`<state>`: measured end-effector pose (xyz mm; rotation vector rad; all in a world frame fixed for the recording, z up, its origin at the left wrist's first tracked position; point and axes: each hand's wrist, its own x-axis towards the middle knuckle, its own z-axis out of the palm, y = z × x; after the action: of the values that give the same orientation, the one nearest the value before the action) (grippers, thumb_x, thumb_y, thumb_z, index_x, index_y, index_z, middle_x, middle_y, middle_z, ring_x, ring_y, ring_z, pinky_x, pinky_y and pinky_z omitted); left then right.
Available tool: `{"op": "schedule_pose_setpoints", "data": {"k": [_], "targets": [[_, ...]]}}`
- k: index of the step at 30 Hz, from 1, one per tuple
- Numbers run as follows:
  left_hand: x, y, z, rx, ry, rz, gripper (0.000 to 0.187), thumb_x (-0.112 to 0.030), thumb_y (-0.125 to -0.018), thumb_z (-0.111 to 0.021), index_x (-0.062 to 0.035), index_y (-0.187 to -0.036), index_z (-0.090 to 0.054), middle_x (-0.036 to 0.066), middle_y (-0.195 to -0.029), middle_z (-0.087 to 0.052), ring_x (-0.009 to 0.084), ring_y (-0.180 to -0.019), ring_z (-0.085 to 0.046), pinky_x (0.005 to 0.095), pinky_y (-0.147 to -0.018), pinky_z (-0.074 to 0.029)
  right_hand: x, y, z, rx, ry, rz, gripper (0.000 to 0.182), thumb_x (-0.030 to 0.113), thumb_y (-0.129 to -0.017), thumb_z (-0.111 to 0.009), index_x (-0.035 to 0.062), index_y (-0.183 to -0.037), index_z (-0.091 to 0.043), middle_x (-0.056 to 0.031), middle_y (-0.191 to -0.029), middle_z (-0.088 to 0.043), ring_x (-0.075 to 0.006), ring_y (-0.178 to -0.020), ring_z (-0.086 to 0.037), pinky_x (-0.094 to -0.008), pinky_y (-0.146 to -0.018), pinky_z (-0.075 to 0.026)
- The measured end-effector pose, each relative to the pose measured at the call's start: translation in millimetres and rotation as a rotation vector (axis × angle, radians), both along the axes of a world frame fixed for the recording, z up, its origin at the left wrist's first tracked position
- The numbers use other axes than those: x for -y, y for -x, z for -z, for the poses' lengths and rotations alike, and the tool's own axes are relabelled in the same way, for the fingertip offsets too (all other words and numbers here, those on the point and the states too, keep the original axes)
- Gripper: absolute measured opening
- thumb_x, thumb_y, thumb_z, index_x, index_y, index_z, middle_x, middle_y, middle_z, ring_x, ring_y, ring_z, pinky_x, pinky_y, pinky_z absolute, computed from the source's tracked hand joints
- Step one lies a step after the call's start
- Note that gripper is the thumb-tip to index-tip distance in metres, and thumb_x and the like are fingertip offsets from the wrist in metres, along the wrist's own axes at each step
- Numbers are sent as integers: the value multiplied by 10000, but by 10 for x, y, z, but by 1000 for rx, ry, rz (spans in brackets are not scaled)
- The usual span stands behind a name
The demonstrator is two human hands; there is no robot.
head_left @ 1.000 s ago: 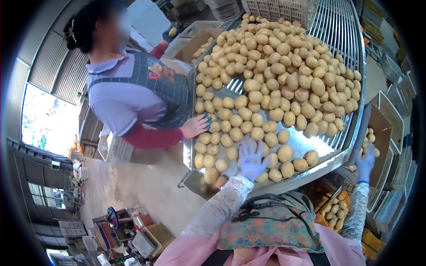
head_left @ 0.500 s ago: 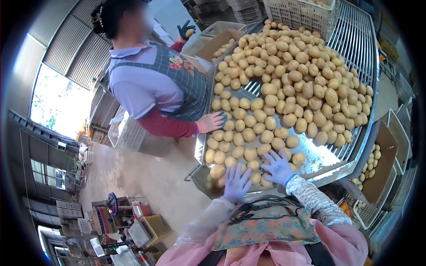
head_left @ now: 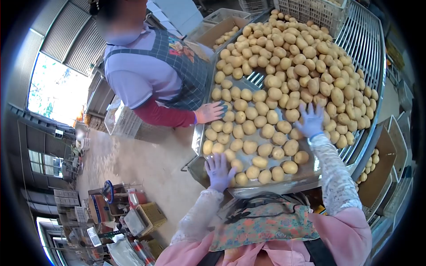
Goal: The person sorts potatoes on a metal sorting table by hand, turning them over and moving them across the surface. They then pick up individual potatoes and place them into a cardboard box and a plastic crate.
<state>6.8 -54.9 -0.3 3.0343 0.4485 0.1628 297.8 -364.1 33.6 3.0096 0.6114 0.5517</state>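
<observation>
Tan-yellow potatoes (head_left: pixel 249 127) lie in a loose layer over the near part of a metal sorting table (head_left: pixel 306 177), and a deep heap of potatoes (head_left: pixel 310 66) covers its far and right side. My left hand (head_left: pixel 217 173), in a pale lavender glove, rests with spread fingers at the table's near left corner, right beside the nearest potatoes. Further out, my right hand (head_left: pixel 311 120), gloved alike, lies with fingers apart against the near edge of the heap. Neither hand grips a potato.
Across the left edge stands a co-worker in a checked apron (head_left: pixel 184 66), one hand (head_left: pixel 209 112) resting by the potatoes. A plastic crate (head_left: pixel 310 13) sits at the table's far end, above metal bars (head_left: pixel 364 44). Cardboard-lined crates (head_left: pixel 377 177) stand at the right.
My right hand has reached forward and right to the heap. My left hand has shifted left to the corner. Near potatoes have spread apart, and the co-worker's raised gloved hand has left view.
</observation>
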Motion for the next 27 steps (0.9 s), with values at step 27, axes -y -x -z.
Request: {"op": "schedule_pose_setpoints", "data": {"k": [27], "targets": [[338, -597, -33, 194, 106, 54, 669, -460, -907, -623, -144, -1479, -483, 248, -1494, -438, 531, -1355, -368, 649, -1139, -231, -474, 1820, 378, -318, -147, -855, 618, 524, -833, -643, 128, -1306, -615, -97, -1381, -561, -349, -1380, -409, -565, -1184, -233]]}}
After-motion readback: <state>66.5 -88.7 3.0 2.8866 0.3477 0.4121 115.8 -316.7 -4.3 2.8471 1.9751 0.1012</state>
